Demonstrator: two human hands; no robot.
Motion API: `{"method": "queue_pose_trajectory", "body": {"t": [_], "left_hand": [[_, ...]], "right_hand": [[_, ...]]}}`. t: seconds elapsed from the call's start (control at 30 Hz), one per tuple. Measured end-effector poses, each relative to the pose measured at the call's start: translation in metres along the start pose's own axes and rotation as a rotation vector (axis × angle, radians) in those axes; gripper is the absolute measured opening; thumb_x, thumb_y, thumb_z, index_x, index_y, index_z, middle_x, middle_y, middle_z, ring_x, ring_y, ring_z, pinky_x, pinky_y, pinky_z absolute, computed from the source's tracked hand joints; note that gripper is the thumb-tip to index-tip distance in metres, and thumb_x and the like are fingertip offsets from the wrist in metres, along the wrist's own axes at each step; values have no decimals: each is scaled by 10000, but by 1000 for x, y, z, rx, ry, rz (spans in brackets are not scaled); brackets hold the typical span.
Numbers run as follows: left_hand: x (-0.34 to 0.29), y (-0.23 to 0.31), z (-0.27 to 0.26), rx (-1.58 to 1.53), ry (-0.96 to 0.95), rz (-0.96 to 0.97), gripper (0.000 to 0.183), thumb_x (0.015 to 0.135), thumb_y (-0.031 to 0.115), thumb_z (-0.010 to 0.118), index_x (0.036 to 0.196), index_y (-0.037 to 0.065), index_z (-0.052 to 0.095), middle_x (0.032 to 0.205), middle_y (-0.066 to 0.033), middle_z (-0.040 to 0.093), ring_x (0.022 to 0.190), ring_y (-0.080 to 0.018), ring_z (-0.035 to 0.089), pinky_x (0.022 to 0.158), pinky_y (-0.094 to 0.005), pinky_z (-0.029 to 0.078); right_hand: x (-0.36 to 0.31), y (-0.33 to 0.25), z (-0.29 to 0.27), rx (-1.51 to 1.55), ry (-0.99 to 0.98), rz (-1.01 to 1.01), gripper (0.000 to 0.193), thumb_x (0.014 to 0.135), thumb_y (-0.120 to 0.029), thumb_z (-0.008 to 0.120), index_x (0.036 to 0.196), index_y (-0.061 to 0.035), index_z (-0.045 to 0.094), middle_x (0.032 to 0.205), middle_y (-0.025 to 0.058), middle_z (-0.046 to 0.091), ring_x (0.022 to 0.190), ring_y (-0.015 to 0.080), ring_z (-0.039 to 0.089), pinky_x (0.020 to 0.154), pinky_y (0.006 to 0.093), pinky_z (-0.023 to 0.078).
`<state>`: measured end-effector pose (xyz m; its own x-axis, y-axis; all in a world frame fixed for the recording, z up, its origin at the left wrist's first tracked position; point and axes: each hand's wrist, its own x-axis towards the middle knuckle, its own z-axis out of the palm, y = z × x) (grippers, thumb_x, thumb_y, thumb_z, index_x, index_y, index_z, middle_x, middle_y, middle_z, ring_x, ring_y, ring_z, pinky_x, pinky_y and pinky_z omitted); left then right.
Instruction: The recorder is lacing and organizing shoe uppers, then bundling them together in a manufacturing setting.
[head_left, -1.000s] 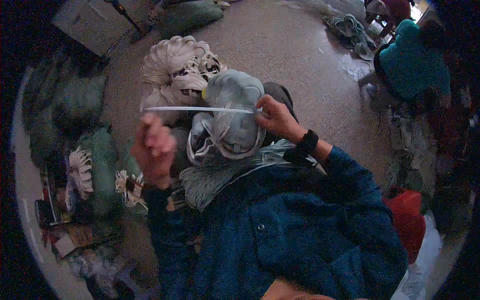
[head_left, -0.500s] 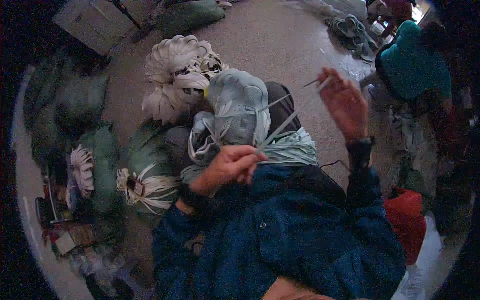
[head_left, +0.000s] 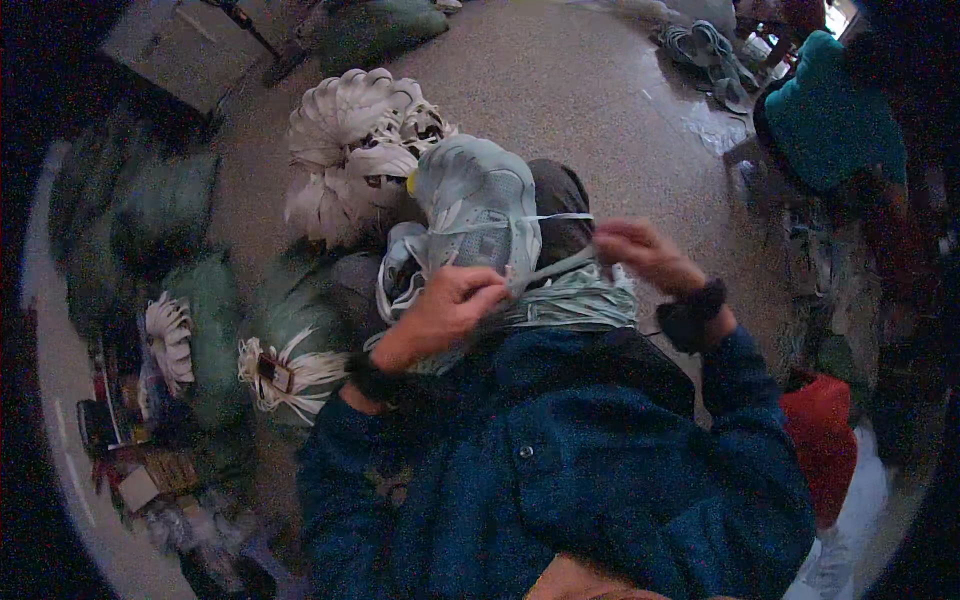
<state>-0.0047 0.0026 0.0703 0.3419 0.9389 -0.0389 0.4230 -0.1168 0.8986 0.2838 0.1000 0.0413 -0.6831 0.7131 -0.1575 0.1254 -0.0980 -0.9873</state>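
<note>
Pale flat plastic strap runs crosswise between both grips, over the pale-green bundled sack; left hand clenched on its near end, right hand pinching the far end, equally close.

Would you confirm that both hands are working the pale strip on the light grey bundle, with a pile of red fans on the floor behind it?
Not quite: the fans are white, not red, as the head view shows. The rest holds: the left hand and right hand both work the pale strip on the light grey bundle, with the fans on the floor behind it.
</note>
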Motion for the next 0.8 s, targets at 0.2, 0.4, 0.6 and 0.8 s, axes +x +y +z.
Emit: {"method": "queue_pose_trajectory", "body": {"t": [0.2, 0.4, 0.6, 0.8], "left_hand": [[-9, -7, -15, 143, 46, -130, 175, 878, 152, 586, 880, -3, 667, 752, -128, 651, 649, -190, 601, 614, -323, 464], [29, 5, 17, 326, 62, 128, 165, 849, 152, 575, 847, -1, 638, 799, -199, 629, 776, -379, 617, 683, -428, 474], [26, 13, -6, 229, 51, 5, 164, 848, 137, 565, 863, -14, 626, 820, -217, 623, 797, -392, 612, 694, -430, 474], [30, -8, -9, 430, 108, 95, 134, 854, 110, 596, 900, -8, 641, 862, -171, 657, 802, -328, 650, 718, -375, 500]], "right_hand": [[-22, 55, -107, -1385, 264, 308, 165, 948, -149, 542, 872, -18, 605, 747, 45, 587, 717, 110, 591, 607, 279, 482], [14, -28, 43, 169, -97, -77, 247, 945, -108, 558, 1175, -20, 571, 993, 37, 618, 821, 103, 585, 744, 258, 498], [23, -4, 30, -332, -99, -166, 91, 914, -51, 566, 972, -1, 614, 844, 40, 625, 794, 117, 583, 717, 284, 488], [33, 17, 27, -731, 34, -382, 80, 890, -43, 592, 960, -20, 623, 792, 29, 600, 720, 110, 561, 614, 291, 462]]}}
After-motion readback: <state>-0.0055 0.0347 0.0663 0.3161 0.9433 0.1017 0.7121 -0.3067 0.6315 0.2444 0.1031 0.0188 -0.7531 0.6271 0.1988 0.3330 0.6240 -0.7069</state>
